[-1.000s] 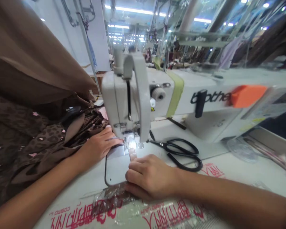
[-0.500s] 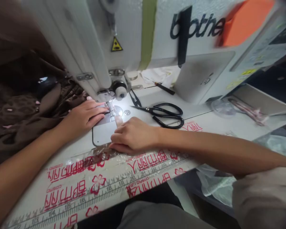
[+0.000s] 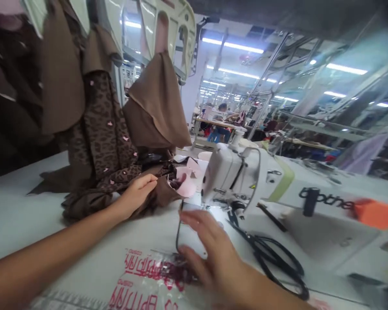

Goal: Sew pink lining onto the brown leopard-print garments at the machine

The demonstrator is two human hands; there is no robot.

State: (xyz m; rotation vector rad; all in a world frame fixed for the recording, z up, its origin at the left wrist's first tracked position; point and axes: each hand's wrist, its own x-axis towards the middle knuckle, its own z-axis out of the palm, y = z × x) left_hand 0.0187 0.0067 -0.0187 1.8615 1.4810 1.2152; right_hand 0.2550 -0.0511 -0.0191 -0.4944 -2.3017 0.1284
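My left hand (image 3: 137,194) has its fingers pinched on a brown fabric piece (image 3: 168,189), left of the sewing machine (image 3: 228,172). Pink fabric (image 3: 187,183) lies against that piece, by the machine's head. Over the metal needle plate (image 3: 189,234) my right hand (image 3: 218,247) is open, its fingers apart and nothing in them. Black-handled scissors (image 3: 278,258) lie just to its right. Beneath my left forearm and wrist is a bunched heap of dark leopard-print fabric (image 3: 98,198).
Brown and leopard-print garment pieces (image 3: 158,103) hang from a pale plastic rack (image 3: 181,26) at the left. A dark-handled tool (image 3: 271,217) lies under the machine arm. Clear film with red print (image 3: 155,275) covers the table front. A person (image 3: 223,112) sits far behind.
The view has swung up and left. My left hand has left the presser foot area and taken hold of brown fabric at the left. My right hand has lifted and its curled fingers have spread.
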